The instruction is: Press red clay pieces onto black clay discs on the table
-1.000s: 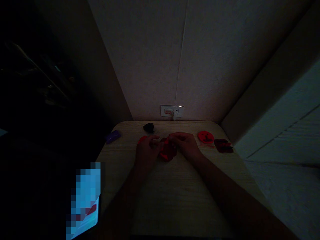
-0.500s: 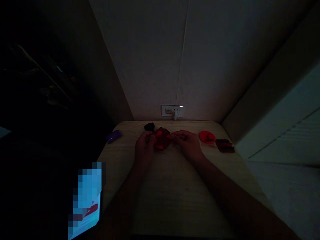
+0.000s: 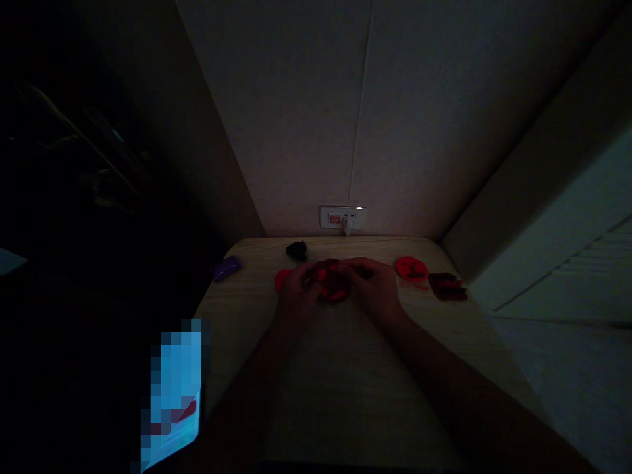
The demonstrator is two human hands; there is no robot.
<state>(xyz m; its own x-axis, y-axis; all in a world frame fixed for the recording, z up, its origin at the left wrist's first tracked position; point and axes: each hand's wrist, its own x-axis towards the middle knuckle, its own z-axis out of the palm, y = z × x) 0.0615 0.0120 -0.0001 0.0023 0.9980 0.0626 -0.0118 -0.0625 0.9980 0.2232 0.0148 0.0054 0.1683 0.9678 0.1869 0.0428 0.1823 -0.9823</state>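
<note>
Although the light is poor, I find my left hand (image 3: 295, 295) and right hand (image 3: 382, 289) near each other, each with its fingers closed on the dark red piece (image 3: 336, 288). It lies between them, at 9 and 3 o'clock, over the wooden tabletop (image 3: 345, 375); whether it touches the wood I cannot tell. A grip at 2 sides, in my judgement, steadies it and leaves its near edge exposed.

Centred on that piece, I note the following:
- 9 o'clock: 1 bright red piece (image 3: 281, 279), partly behind my left hand; farther out, 1 purple packet (image 3: 227, 268).
- Between 10 and 11 o'clock: 1 black lump (image 3: 297, 250).
- 3 o'clock: 1 red disc (image 3: 411, 269) with dark marks, then 1 dark red, ragged item (image 3: 447, 287).

Placement to the sides probably gives my fingers room.
</note>
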